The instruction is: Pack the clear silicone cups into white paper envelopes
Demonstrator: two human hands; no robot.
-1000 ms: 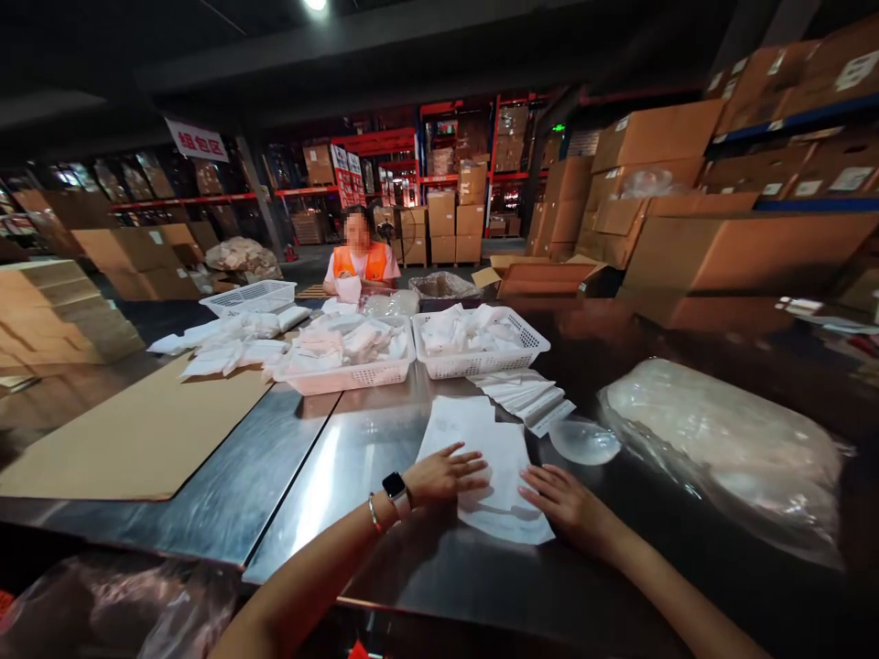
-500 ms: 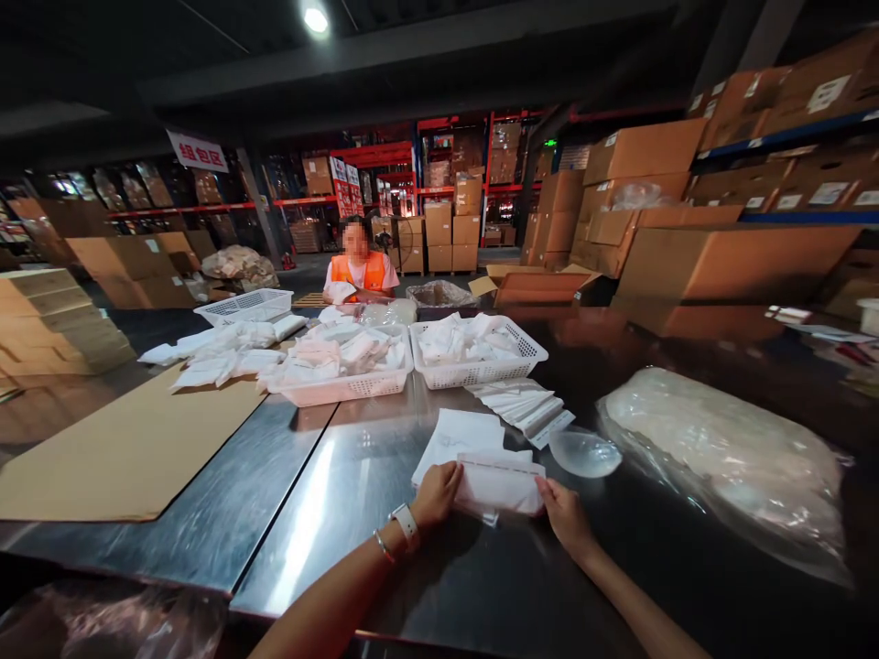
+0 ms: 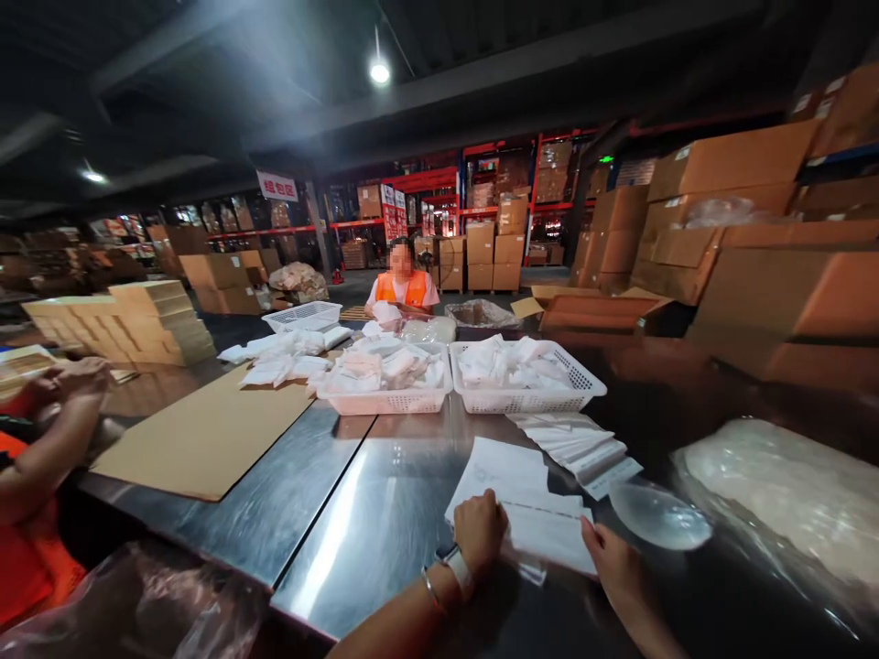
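My left hand [image 3: 479, 531], with a white watch and a bracelet on the wrist, is closed at the left end of a white paper packet [image 3: 546, 526]. My right hand [image 3: 613, 560] pinches the packet's right edge between thumb and fingers. The packet lies low over the steel table, with a bit of clear plastic showing below it. White paper sheets [image 3: 498, 465] lie just behind it. Beyond my right hand are a fanned row of white paper packets [image 3: 573, 447] and a clear, shallow bowl-like plastic piece [image 3: 660, 518].
Two white baskets [image 3: 528, 401] of white packets stand at the back. A cardboard sheet [image 3: 206, 448] lies left, a big clear plastic bag [image 3: 775, 485] right. A co-worker in an orange vest [image 3: 410, 291] sits opposite; another person's arms [image 3: 69, 421] show at far left.
The view has swung left, so things sit further right and another person's arms appear at far left. My left hand has curled more tightly by the packet; the packet stays between my hands.
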